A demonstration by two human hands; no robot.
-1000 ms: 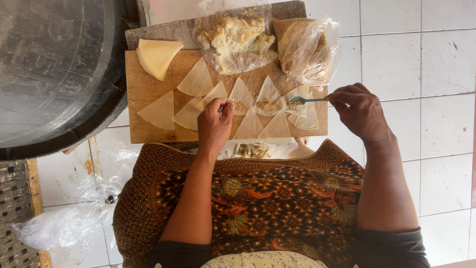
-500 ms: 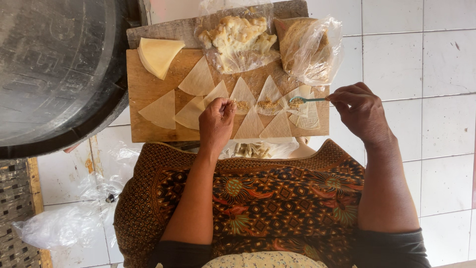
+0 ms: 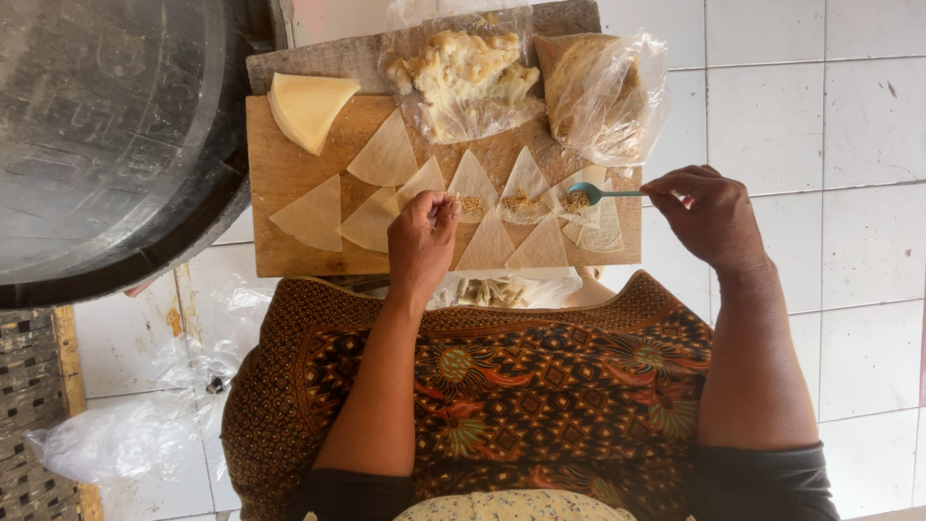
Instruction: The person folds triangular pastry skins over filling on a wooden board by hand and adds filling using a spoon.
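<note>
A wooden board lies across my lap with several triangular pastry wrappers spread on it. Three wrappers toward the right carry small heaps of brown filling. My right hand pinches a small blue spoon whose bowl holds filling over a wrapper at the right. My left hand rests on the board's middle, fingertips pinched at the filling on a wrapper. A thick stack of wrappers sits at the board's far left corner.
Two clear plastic bags lie at the board's far edge: one with pale crumbly filling, one with brown filling. A big dark round pan fills the left. Crumpled plastic lies on the white tiled floor. A patterned cloth covers my lap.
My left hand shifted slightly right along the board, its fingers now at a wrapper's filling. The spoon in my right hand stays over the right wrapper.
</note>
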